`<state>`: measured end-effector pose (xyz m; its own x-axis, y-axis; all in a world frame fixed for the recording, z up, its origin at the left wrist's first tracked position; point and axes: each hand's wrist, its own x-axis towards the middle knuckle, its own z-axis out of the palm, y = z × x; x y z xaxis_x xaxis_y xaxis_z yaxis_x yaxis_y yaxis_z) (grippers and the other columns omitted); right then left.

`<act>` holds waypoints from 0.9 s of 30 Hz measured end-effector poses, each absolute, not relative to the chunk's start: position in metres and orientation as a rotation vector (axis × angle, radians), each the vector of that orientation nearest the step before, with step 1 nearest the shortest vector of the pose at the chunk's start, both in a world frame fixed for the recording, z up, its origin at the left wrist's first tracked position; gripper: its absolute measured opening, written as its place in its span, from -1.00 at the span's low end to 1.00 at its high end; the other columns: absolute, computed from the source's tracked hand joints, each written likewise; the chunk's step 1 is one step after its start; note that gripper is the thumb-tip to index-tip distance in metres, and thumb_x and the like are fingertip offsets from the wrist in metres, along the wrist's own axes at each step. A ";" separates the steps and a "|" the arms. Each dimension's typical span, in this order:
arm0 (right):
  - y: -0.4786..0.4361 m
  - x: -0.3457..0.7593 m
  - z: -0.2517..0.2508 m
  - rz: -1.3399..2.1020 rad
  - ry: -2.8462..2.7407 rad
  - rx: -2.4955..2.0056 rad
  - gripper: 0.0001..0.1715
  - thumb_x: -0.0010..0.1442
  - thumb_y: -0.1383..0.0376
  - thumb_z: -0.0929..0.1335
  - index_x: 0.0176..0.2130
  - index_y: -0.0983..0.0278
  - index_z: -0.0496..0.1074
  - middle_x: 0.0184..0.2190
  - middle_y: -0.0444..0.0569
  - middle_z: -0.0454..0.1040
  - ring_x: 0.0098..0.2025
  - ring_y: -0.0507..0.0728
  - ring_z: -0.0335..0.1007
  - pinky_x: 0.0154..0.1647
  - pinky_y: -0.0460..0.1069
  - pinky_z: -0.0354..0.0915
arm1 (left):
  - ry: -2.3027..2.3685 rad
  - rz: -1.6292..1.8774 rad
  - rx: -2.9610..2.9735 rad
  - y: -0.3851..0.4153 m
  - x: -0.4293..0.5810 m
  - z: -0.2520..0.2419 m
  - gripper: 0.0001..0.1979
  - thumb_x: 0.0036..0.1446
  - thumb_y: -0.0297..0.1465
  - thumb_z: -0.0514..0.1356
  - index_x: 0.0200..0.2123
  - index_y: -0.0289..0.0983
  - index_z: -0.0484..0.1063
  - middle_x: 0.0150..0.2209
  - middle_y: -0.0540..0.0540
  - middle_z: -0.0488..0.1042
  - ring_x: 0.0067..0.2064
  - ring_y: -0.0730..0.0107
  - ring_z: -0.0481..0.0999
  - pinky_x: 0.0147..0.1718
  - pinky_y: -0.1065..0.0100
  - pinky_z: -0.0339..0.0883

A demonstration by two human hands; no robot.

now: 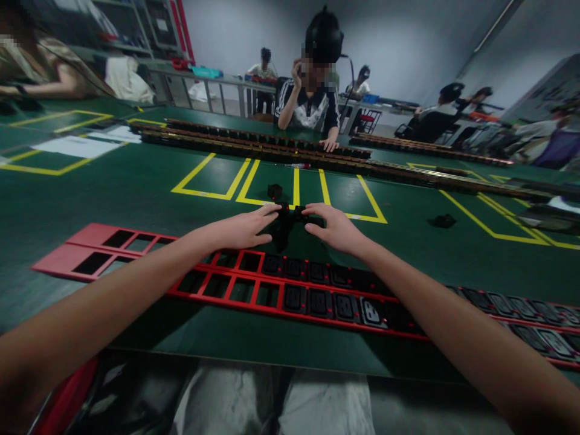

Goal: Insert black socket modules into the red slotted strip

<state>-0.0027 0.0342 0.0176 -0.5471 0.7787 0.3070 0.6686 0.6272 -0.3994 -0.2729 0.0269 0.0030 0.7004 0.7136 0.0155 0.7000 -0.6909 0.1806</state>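
Note:
My left hand reaches over the green table, its fingers stretched out and the thumb well apart. Its fingertips are at a small black socket piece. Opposite it, my right hand is also spread, index finger and thumb apart, with the tips beside a second black piece. Whether either hand bears on its piece is hard to see. Beneath my forearms lies a long red panel with two rows of square openings. Black power sockets fill its middle and right; several openings at the left have none.
One loose black piece lies just beyond my hands, another dark one to the right. Long dark strips cross the table farther back, with a red screwdriver beside them. A co-worker sits opposite. White papers lie at left.

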 end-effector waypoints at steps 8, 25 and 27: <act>0.036 -0.002 0.017 0.329 -2.384 -1.140 -0.66 0.18 0.32 0.38 -0.02 0.26 0.51 0.09 0.10 0.49 0.15 0.24 0.40 0.24 0.23 0.26 | 1.126 0.169 2.766 0.022 -0.273 0.005 -0.37 0.29 -0.23 0.02 0.32 -0.48 0.12 0.43 -0.34 -0.07 0.43 0.06 0.00 0.35 0.22 0.04; 0.034 -0.002 0.018 0.355 -2.403 -1.136 -0.65 0.19 0.34 0.38 -0.01 0.28 0.51 0.09 0.11 0.49 0.17 0.26 0.39 0.26 0.24 0.24 | 1.108 0.321 2.885 0.014 -0.268 0.018 -0.59 0.30 -0.35 0.03 0.15 -0.38 0.37 0.19 -0.27 0.32 0.21 0.11 0.33 0.26 0.14 0.19; 0.033 -0.002 0.018 0.345 -2.400 -1.132 -0.65 0.19 0.33 0.38 0.00 0.28 0.51 0.10 0.11 0.49 0.17 0.26 0.38 0.26 0.24 0.24 | 1.113 0.354 2.887 0.013 -0.268 0.019 -0.58 0.29 -0.36 0.05 0.17 -0.36 0.32 0.16 -0.26 0.35 0.20 0.10 0.33 0.23 0.12 0.20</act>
<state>-0.0021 0.0334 0.0182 -0.5547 0.7764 0.2992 0.6605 0.6296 -0.4091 -0.2679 0.0128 0.0187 0.7190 0.6654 0.2008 0.6592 -0.7444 0.1061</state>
